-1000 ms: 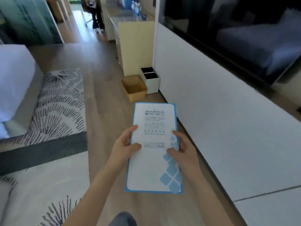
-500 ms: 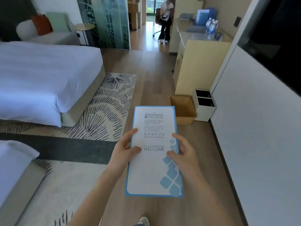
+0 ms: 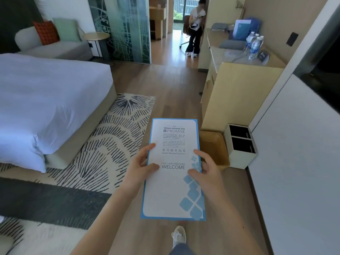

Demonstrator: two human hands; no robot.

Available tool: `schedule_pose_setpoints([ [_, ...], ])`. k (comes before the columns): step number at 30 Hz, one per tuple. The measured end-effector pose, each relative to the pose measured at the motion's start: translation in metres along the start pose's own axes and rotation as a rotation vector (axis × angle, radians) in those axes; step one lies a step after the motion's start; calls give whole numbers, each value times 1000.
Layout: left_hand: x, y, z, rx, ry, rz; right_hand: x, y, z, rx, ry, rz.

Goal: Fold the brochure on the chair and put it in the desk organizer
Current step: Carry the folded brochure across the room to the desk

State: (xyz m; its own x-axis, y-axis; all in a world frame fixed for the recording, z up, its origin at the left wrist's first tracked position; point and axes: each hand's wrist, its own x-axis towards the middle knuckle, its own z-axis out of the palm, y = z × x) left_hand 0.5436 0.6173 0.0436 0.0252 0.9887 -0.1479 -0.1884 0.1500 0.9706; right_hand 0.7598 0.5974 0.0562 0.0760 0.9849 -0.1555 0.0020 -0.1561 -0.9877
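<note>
Wooden plank flooring (image 3: 171, 92) runs beneath a tall white glossy brochure with a blue border (image 3: 173, 188), held flat between both grips. Left hand (image 3: 139, 170) pinches its left edge, right hand (image 3: 207, 172) its right edge, thumbs on top; fingers underneath are hidden. Beyond the right grip sit a woven basket (image 3: 215, 148) and a pale wooden counter (image 3: 239, 92).
</note>
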Motion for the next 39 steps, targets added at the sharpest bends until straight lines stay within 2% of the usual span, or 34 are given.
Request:
schedule_pose_setpoints([
  [8,188,52,50,1,86,-10,212,-55,-30,39,-90,32],
  [14,327,58,53,32,118,-44,354,-59,-17,34,-96,48],
  [20,499,73,34,21,79,-32,517,-73,16,10,-67,2],
  [29,760,144,37,31,-107,-17,739,-137,37,35,116,-10],
  [33,861,146,46,55,-101,-39,833,-145,37,26,163,0],
  [39,1030,159,52,56,-76,-48,1005,-159,42,7,135,-12],
])
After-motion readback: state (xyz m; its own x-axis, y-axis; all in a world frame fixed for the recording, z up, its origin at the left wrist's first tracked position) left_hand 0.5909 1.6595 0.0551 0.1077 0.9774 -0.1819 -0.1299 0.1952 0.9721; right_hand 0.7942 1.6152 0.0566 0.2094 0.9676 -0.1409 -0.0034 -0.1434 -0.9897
